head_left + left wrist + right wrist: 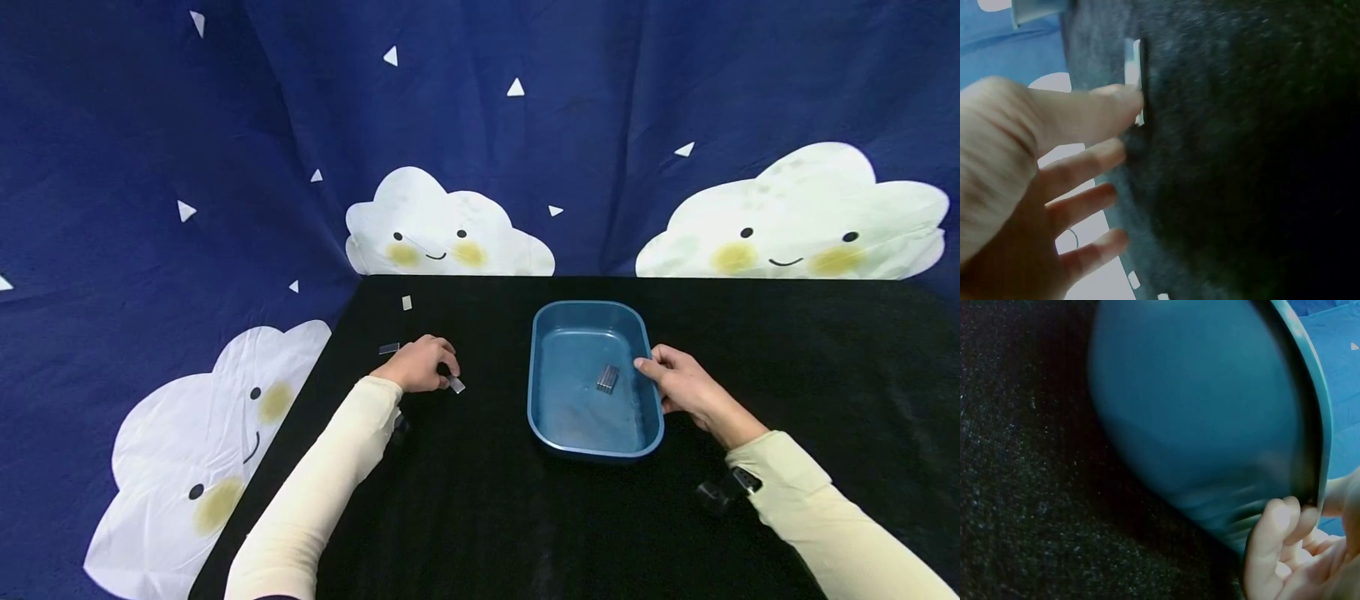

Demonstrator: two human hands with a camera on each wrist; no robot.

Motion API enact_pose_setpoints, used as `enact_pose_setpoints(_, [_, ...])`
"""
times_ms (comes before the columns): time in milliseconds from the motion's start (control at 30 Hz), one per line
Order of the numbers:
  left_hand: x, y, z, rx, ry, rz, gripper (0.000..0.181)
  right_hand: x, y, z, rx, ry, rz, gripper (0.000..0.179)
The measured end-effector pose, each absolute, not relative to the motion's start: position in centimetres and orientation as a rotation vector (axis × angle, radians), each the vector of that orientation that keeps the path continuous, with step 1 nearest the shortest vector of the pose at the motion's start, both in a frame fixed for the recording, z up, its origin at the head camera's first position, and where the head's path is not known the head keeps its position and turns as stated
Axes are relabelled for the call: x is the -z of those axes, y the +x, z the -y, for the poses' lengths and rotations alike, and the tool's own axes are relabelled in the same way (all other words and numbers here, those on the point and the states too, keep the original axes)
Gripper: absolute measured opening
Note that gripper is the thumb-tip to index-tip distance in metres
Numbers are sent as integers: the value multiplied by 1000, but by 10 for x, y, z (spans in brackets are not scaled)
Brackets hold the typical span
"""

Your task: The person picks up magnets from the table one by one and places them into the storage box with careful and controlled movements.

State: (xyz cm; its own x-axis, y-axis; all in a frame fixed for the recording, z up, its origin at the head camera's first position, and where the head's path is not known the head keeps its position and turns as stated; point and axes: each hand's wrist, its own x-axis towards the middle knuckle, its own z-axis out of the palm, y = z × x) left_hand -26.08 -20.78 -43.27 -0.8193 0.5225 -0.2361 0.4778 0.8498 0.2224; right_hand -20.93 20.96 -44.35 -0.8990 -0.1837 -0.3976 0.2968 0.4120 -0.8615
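My left hand (422, 364) is low over the black table, left of the basin. Its thumb and fingertips pinch a small, flat, shiny rectangular piece (457, 385). In the left wrist view the thumb lies across this thin piece (1133, 65), while the other fingers spread below it. On the right, my right hand (678, 385) grips the side of a blue plastic basin (555, 446), thumb over the rim and fingers against the outer wall. The right wrist view shows those fingers under the basin's lip (1325, 419). Several small shiny pieces (607, 378) sit together inside the basin.
Two more small flat pieces lie on the black table (480, 500): a dark shiny one (388, 348) beside the left wrist and a pale one (407, 302) farther back. A blue curtain (465, 108) with white clouds hangs behind and to the left.
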Motion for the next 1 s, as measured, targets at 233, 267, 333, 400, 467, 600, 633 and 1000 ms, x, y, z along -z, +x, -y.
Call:
enact_pose_setpoints(233, [442,-261,211,-264,778,-2794,19,444,-209,-210,1497,95,-2240,22])
enact_pose_setpoints(267, [443,-262,211,-264,781,-2798,20,444,-209,-210,1498,96,-2239,22])
enact_pose_setpoints(333, [444,-262,212,-262,792,-2803,21,444,-208,-210,1500,96,-2235,22])
enact_pose_setpoints(400, [446,-263,213,-248,806,-2813,22,444,-209,-210,1502,95,-2231,22])
enact_pose_setpoints(467, [447,-263,213,-237,820,-2825,22,444,-209,-210,1503,93,-2233,22])
enact_pose_setpoints(600, [446,-264,212,-244,813,-2841,16,444,-210,-210,1511,99,-2234,22])
enact_pose_setpoints(633, [446,-264,211,-244,803,-2839,14,444,-210,-210,1511,102,-2234,22])
enact_pose_setpoints(1000, [444,-260,209,-236,787,-2838,13,445,-211,-208,1500,106,-2226,21])
